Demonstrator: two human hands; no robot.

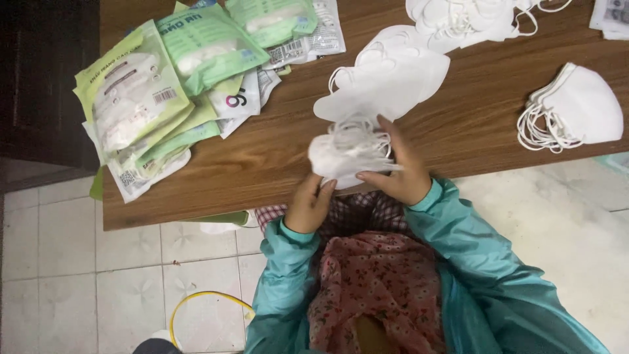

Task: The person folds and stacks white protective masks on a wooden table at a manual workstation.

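Observation:
Both my hands hold a small stack of white face masks [344, 156] with tangled ear loops, just over the near edge of a wooden table [275, 164]. My left hand [309, 204] supports the stack from below. My right hand [401, 169] grips it from the right side, fingers curled over the loops. Just beyond the held stack lies a fanned pile of white masks [386, 75] on the table. Teal sleeves cover both my arms.
Several green and clear mask packets [170, 72] lie heaped at the table's left. More white masks sit at the top right [472, 16] and right edge [576, 108]. White tiled floor lies below, with a yellow hose [196, 303] near my left side.

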